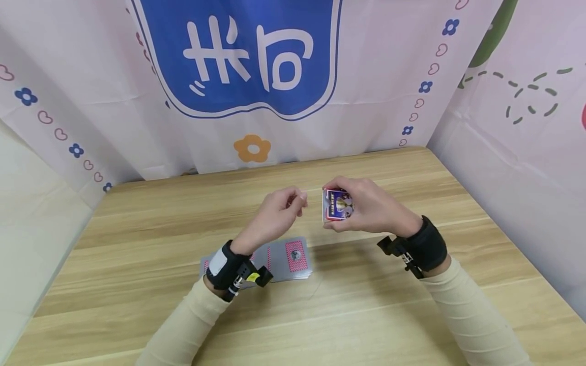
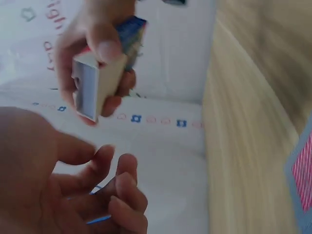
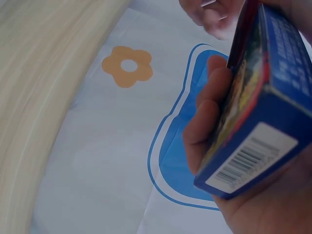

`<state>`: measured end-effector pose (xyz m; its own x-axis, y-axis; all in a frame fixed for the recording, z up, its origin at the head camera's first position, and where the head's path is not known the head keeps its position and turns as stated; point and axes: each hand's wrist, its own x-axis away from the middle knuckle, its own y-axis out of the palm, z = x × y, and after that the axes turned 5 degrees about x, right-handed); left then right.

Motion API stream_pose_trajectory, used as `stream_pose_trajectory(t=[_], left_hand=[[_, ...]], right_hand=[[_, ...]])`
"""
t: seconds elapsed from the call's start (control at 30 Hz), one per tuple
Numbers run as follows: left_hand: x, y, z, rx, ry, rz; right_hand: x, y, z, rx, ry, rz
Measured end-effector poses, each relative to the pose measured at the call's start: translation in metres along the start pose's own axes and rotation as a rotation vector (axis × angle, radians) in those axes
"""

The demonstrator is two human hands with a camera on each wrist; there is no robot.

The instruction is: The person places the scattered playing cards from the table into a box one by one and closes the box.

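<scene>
My right hand [image 1: 377,207] grips a small playing-card box [image 1: 339,205] above the table, thumb on one side and fingers on the other. Dark blue print with a picture covers its face; a barcode label [image 3: 251,157] shows on the end in the right wrist view. The opposite end, pale grey inside, faces my left hand [image 1: 274,216] in the left wrist view. That hand hovers just left of the box, its fingers loosely bent with nothing between them. Below it, playing cards [image 1: 296,255] with pink-red patterned backs lie spread in a row, partly hidden by my left wrist.
The wooden table [image 1: 393,315] reaches back to a white cloth backdrop [image 1: 366,76] with a blue emblem and an orange flower [image 1: 252,148]. Another printed cloth [image 1: 513,137] hangs along the right side. Each wrist wears a black strap with a small camera.
</scene>
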<state>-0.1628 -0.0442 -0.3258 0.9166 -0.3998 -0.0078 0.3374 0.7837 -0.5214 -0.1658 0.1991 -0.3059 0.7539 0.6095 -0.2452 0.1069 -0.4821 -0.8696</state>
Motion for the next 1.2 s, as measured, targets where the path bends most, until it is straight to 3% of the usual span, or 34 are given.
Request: stream_pose_trajectory(t=[0.13, 0.27, 0.37, 0.43, 1.0, 1.2], left_hand=[[-0.003, 0.001, -0.008, -0.258, 0.030, -0.050], [-0.001, 0.003, -0.016, -0.510, -0.107, -0.242], [-0.001, 0.005, -0.024, -0.609, -0.202, -0.381], [-0.001, 0.007, -0.028, -0.620, -0.227, -0.416], [-0.006, 0.011, -0.038, -0.625, -0.237, -0.376], [-0.005, 0.001, -0.035, -0.552, -0.200, -0.478]], right_hand=[[0.000, 0.000, 0.000, 0.003, 0.006, -0.005], [0.000, 0.000, 0.000, 0.000, 0.007, -0.007], [0.001, 0.001, 0.000, -0.001, 0.005, -0.009], [0.001, 0.001, 0.000, 0.003, 0.002, -0.009], [0.000, 0.002, -0.001, 0.001, 0.010, -0.018], [0.001, 0.001, -0.002, -0.012, 0.015, -0.024]])
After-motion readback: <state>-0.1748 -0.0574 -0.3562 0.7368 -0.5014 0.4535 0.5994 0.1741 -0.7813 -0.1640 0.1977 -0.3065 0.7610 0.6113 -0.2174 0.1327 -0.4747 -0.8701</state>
